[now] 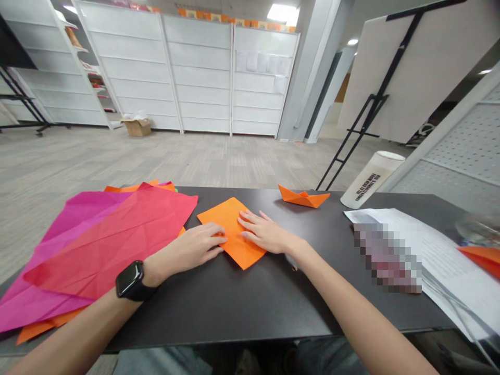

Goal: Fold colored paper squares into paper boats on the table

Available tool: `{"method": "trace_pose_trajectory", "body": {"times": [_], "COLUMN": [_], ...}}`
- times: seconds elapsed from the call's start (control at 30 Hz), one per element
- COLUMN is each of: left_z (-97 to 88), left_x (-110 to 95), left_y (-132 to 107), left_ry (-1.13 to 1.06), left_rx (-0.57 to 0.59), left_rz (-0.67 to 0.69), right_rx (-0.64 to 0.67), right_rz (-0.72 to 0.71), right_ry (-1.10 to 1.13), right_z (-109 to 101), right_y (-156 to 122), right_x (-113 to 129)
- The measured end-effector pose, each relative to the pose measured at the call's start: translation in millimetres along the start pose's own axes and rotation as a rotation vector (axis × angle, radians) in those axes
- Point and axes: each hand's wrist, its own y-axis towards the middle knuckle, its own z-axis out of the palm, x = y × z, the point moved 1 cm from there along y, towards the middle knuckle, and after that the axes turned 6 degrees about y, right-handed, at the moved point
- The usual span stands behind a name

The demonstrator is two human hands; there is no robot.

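A folded square of orange paper (236, 252) lies on the dark table with one corner toward me. My right hand (267, 232) rests on its right part, fingers spread and palm down. At the lower left edge of the sheet, my left hand (205, 242) lies with its fingers slightly bent and apart, fingertips touching the paper. The undersides of both hands are hidden. A black watch (130, 280) is on the left wrist. Beyond the right hand sits an orange paper boat (303, 198).
Large red sheets (128, 229) and magenta sheets (58, 250) overlap at the left of the table (234, 312). A white cylinder (371, 179) leans at the back right. Printed papers (449, 255) and a blurred-out item (390, 260) lie on the right.
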Motion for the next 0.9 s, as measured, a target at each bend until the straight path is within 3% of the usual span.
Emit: {"method": "trace_pose_trajectory", "body": {"times": [0.3, 0.5, 0.63, 0.8, 0.9], "left_z": [-2.6, 1.7, 0.4, -6.1, -8.1], "left_x": [1, 4, 3, -5, -9], "left_y": [1, 1, -1, -2, -3], "left_ry": [0.054, -0.001, -0.078, -0.029, -0.114], "left_rx": [-0.013, -0.022, -0.051, -0.001, 0.042], "left_rz": [-0.092, -0.208, -0.123, -0.033, -0.002], "right_rx": [-0.061, -0.089, -0.119, -0.128, -0.136], "right_rz": [-0.173, -0.186, -0.106, -0.038, -0.035], "right_ry": [0.201, 0.241, 0.235, 0.219, 0.171], "right_z": [-43, -34, -25, -15, -12], "right_y": [-14, -9, -4, -1, -1], "right_x": [14, 15, -1, -15, -20]}}
